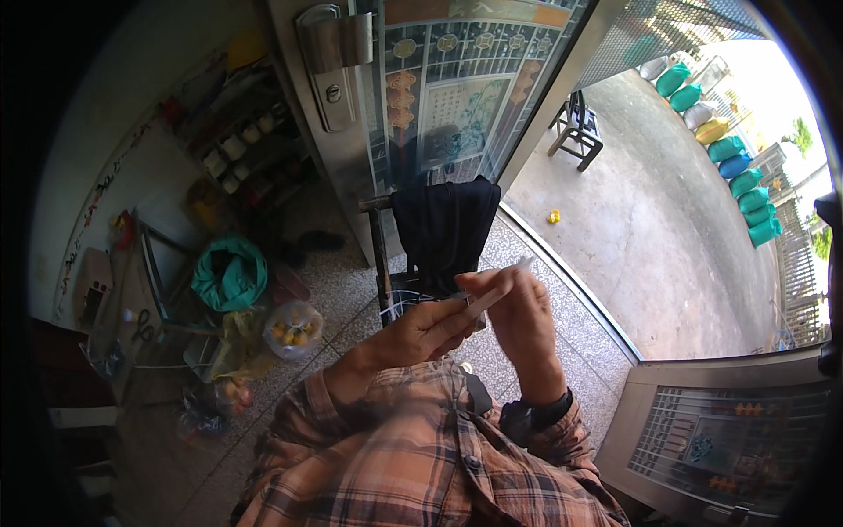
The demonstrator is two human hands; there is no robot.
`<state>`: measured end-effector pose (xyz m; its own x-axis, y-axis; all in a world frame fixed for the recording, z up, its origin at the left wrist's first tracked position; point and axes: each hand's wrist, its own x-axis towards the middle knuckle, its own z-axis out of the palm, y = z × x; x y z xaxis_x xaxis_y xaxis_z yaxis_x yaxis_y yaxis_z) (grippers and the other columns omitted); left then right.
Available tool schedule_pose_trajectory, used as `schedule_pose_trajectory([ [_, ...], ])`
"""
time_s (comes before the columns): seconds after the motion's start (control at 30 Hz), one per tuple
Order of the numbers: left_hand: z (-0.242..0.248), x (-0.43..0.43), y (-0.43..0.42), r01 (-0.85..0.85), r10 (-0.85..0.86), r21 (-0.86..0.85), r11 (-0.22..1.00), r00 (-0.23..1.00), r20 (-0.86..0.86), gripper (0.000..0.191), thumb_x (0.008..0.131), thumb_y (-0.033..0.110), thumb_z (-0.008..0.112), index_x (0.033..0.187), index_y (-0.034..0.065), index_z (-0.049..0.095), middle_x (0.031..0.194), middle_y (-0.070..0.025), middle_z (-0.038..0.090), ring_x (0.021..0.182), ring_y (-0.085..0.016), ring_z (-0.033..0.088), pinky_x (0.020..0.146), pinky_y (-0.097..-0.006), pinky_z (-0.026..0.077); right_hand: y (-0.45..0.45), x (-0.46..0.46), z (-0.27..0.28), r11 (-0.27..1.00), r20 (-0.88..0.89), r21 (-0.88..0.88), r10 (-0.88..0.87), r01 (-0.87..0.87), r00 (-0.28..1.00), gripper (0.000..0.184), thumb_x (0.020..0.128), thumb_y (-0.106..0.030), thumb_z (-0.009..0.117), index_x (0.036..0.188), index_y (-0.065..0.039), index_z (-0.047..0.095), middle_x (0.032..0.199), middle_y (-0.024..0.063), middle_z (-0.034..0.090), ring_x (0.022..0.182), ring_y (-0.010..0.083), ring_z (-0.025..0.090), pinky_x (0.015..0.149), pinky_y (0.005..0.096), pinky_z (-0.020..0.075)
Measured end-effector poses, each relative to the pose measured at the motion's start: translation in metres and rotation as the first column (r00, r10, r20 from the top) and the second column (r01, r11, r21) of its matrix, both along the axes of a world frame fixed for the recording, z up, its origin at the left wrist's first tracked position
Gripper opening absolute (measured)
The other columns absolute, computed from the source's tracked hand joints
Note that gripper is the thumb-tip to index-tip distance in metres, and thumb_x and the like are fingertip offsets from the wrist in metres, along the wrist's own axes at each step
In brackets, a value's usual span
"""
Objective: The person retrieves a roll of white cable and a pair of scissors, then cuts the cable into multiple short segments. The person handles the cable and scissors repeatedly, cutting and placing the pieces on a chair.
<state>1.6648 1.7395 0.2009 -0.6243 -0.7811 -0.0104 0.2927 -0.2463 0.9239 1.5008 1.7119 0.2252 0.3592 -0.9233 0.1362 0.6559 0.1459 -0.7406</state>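
A pale, translucent narrow strip (489,300), perhaps plastic, slants between my hands in front of my chest. My left hand (421,332) grips its lower end between thumb and fingers. The fingers of my right hand (523,316) are bent around its upper part, and a tip of it sticks out above them. Just beyond both hands, a dark cloth or garment (444,224) hangs over the back of a wooden chair (380,263). Thin white cord (402,303) shows beside my left hand; what lies beneath my hands is hidden.
A glass-panelled metal door (342,151) stands ahead, with another door leaf (711,435) at right. Bags, including a green sack (230,273) and a clear bag of yellow fruit (294,329), sit at left. Outside are a stool (579,132) and several filled sacks (728,148).
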Motion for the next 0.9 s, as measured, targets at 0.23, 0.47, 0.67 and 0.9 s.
schedule_pose_trajectory([
  [0.23, -0.049, 0.071, -0.004, 0.238, -0.257, 0.130, 0.962, 0.955, 0.149, 0.026, 0.096, 0.026, 0.041, 0.081, 0.0060, 0.049, 0.057, 0.0048, 0.039, 0.045, -0.003, 0.034, 0.039, -0.0181, 0.029, -0.076, -0.191, 0.018, 0.914, 0.580, 0.406, -0.258, 0.001, 0.773, 0.026, 0.095, -0.015, 0.040, 0.070, -0.007, 0.044, 0.053, -0.0017, 0.034, 0.047, 0.0080, 0.030, 0.048, 0.0223, 0.0277],
  [0.47, -0.064, 0.153, -0.005, 0.207, -0.323, 0.380, 0.902, 0.907, 0.272, 0.030, 0.094, 0.030, 0.046, 0.075, 0.0071, 0.051, 0.054, 0.0059, 0.035, 0.045, -0.006, 0.032, 0.043, -0.0213, 0.035, -0.061, -0.419, 0.009, 0.778, 0.405, 0.527, -0.584, 0.343, 0.703, 0.032, 0.092, -0.010, 0.043, 0.061, -0.010, 0.036, 0.049, -0.0027, 0.022, 0.046, 0.0090, 0.019, 0.045, 0.0252, 0.0181],
  [0.67, -0.054, 0.182, 0.000, 0.189, -0.336, 0.370, 0.909, 0.858, 0.388, 0.030, 0.093, 0.030, 0.048, 0.074, 0.0071, 0.052, 0.056, 0.0050, 0.038, 0.049, -0.006, 0.037, 0.049, -0.0222, 0.038, -0.030, -0.566, 0.005, 0.546, 0.270, 0.620, -0.822, 0.563, 0.501, 0.036, 0.084, -0.005, 0.047, 0.051, -0.013, 0.034, 0.044, -0.0025, 0.023, 0.040, 0.0094, 0.022, 0.042, 0.0258, 0.0200],
  [0.9, -0.046, 0.199, 0.003, 0.198, -0.402, 0.434, 0.879, 0.797, 0.451, 0.030, 0.092, 0.027, 0.049, 0.069, 0.0075, 0.050, 0.057, 0.0041, 0.040, 0.052, -0.007, 0.038, 0.054, -0.0239, 0.040, 0.001, -0.719, -0.019, 0.426, 0.113, 0.495, -0.896, 0.757, 0.430, 0.032, 0.083, -0.006, 0.052, 0.055, -0.011, 0.040, 0.045, -0.0029, 0.023, 0.039, 0.0090, 0.022, 0.039, 0.0241, 0.0208],
])
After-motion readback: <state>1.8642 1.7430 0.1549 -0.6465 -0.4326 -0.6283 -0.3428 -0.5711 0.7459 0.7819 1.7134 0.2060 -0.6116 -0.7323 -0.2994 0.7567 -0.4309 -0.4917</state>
